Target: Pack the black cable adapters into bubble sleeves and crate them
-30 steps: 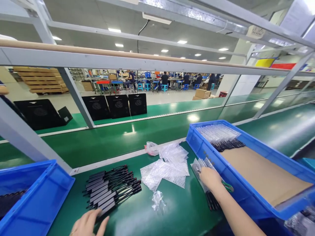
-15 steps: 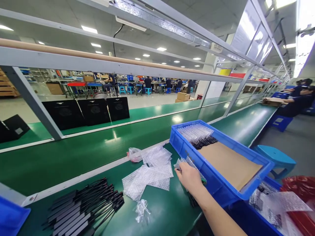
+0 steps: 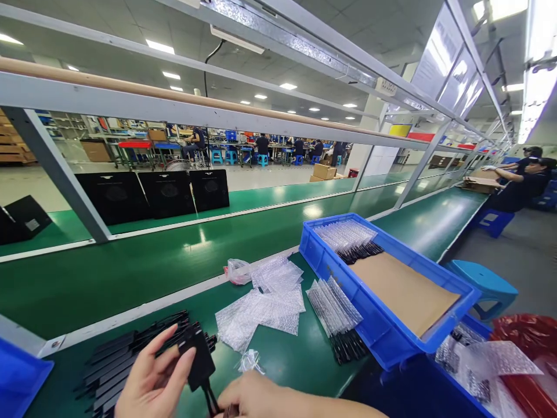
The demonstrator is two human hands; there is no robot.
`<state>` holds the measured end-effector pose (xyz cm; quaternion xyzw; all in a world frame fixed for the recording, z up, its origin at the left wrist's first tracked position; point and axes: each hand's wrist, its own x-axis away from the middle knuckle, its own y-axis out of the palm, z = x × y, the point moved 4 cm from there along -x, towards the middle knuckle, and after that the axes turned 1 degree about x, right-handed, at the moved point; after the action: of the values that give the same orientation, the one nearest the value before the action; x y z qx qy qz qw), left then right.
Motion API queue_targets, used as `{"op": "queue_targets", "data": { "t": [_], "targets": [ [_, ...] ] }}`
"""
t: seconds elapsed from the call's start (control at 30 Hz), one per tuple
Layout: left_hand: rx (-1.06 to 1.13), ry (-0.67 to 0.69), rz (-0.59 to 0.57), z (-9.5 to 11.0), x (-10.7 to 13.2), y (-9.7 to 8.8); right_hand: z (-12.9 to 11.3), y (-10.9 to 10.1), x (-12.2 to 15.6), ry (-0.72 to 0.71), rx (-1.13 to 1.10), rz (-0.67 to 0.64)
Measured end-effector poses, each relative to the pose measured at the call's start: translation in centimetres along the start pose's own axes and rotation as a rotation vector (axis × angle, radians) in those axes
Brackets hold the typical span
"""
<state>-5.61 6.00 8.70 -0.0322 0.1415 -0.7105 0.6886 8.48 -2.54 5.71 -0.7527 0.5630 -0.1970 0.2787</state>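
Observation:
My left hand [image 3: 150,380] holds a flat black module [image 3: 198,359] up at the bottom of the view, pinched between thumb and fingers. My right hand [image 3: 256,399] sits closed just right of it, gripping the black cable [image 3: 211,400] that hangs from the module. Behind them lies a pile of the same black modules with cables [image 3: 126,360] on the green bench. Loose bubble-wrap bags [image 3: 261,310] lie in the middle. A fanned row of bagged modules [image 3: 335,307] rests against the blue bin [image 3: 383,331].
The blue bin holds a brown cardboard sheet [image 3: 404,290] and more bagged modules [image 3: 348,238]. A green conveyor belt [image 3: 174,255] runs behind the bench, with black panels [image 3: 167,194] beyond. Another blue bin corner [image 3: 17,377] is at left. A blue stool [image 3: 483,278] and seated people [image 3: 522,180] are at right.
My right hand left the bagged modules by the bin and came down to the cable. My left hand came back into view holding a black module lifted from the pile.

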Motion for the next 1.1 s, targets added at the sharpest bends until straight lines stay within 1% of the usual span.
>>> {"op": "queue_targets", "data": {
  "t": [0.03, 0.07, 0.13, 0.2, 0.27, 0.33, 0.43, 0.67, 0.83, 1.1],
  "targets": [
    [0.086, -0.071, -0.051, 0.1, 0.1, 1.0, 0.5, 0.7, 0.1, 0.044, -0.039, -0.042],
    [0.183, -0.155, -0.102, -0.2, 0.3, 1.9, 1.1, 1.0, 0.3, 0.095, -0.077, -0.054],
    [0.382, -0.340, -0.197, -1.2, 0.7, 3.4, 2.1, 1.1, 0.8, 0.192, -0.154, -0.031],
    [0.537, -0.497, -0.280, -2.4, 1.4, 4.6, 2.9, 0.8, 1.1, 0.272, -0.233, 0.004],
    [0.612, -0.585, -0.359, -3.0, 2.2, 5.4, 3.4, 0.4, 1.2, 0.315, -0.279, 0.035],
    [0.625, -0.605, -0.405, -3.2, 2.6, 5.9, 3.7, 0.0, 1.2, 0.323, -0.295, 0.083],
    [0.619, -0.593, -0.418, -3.1, 3.0, 6.4, 3.9, -0.3, 1.1, 0.331, -0.314, 0.116],
    [0.713, -0.571, -0.479, -3.8, 3.4, 7.3, 3.9, -0.2, 1.3, 0.306, -0.256, 0.045],
    [0.760, -0.583, -0.469, -4.4, 3.5, 7.2, 4.1, 0.4, 1.3, 0.314, -0.246, -0.021],
    [0.788, -0.574, -0.488, -4.6, 3.8, 7.2, 4.4, 0.4, 1.5, 0.304, -0.181, -0.041]
  ]
}}
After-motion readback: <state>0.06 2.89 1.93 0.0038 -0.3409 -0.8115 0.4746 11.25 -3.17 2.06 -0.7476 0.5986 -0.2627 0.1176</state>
